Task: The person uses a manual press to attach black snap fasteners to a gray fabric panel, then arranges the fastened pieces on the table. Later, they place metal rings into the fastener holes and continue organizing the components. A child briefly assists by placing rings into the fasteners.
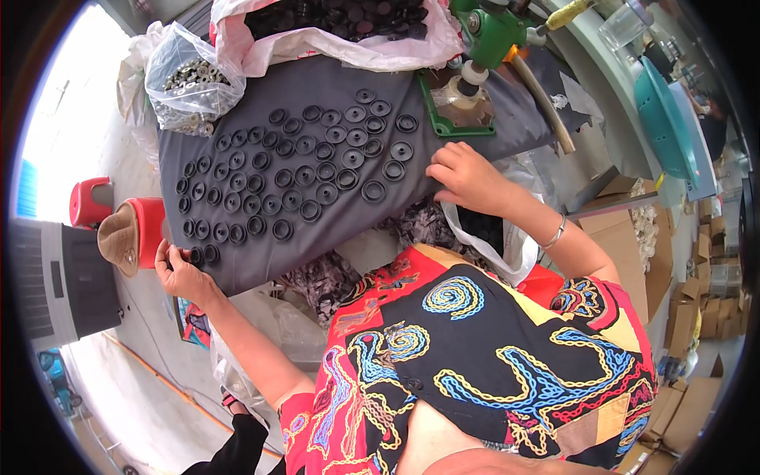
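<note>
Several black round rings (305, 170) lie in rows on a dark grey cloth (261, 261) that covers a table. My left hand (180, 273) rests at the cloth's near left corner, fingers pinching a black ring (196, 255) there. At the cloth's near right edge my right hand (467, 178) lies curled with its fingertips on the cloth, close to the nearest ring (374, 191). Whether that hand holds anything is hidden.
A clear bag of metal rings (190, 79) and a pink-white bag of black parts (340, 24) sit at the far edge. A green hand press (483, 47) stands at the right. A red stool (134, 229) is at the left, cardboard boxes (633, 237) at the right.
</note>
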Tool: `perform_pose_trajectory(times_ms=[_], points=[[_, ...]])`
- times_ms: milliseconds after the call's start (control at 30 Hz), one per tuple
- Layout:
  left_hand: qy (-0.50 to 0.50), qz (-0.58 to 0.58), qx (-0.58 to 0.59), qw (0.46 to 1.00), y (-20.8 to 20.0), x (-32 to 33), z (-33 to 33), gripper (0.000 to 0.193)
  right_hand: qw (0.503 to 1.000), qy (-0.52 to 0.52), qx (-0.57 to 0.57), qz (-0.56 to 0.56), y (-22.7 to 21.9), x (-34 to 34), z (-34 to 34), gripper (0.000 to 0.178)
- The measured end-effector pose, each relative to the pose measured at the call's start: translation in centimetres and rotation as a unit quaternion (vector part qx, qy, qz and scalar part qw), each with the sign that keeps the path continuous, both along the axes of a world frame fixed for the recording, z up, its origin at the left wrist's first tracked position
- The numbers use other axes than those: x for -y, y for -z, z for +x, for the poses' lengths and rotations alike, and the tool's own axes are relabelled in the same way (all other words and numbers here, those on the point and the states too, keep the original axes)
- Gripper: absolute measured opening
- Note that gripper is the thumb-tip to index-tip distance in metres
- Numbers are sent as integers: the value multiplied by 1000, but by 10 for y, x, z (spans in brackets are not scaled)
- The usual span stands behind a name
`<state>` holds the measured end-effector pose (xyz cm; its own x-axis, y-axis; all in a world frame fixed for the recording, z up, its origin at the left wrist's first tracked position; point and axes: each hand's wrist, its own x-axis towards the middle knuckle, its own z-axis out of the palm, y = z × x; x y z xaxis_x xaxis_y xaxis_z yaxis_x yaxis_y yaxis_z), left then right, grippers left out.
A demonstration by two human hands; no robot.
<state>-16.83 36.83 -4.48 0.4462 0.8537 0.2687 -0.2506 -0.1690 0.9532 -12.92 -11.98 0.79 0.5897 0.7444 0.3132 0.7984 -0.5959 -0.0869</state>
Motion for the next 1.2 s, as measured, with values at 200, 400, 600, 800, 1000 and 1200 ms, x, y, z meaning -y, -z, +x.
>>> perform_pose_trajectory(times_ms=[200, 400, 600, 800, 1000, 1200], points=[[2, 14, 13, 1000, 2, -1, -2, 15, 996, -12, 86, -23, 14, 10, -4, 14], [17, 1, 20, 1000, 6, 6, -10, 15, 993, -52, 72, -71, 11, 13, 0, 14], [19, 39, 45, 998, 9, -5, -14, 16, 993, -39, 38, -104, 2, 1, -1, 21], [-17, -36, 0, 999, 3, -12, -18, 17, 997, -21, -79, -15, -27, -25, 10, 27], [8, -43, 14, 999, -6, -14, -13, 16, 971, -104, -98, 190, -68, -130, 77, 15], [22, 23, 7, 999, -12, -2, -15, 15, 966, -107, -27, 232, -80, -271, 205, 20]])
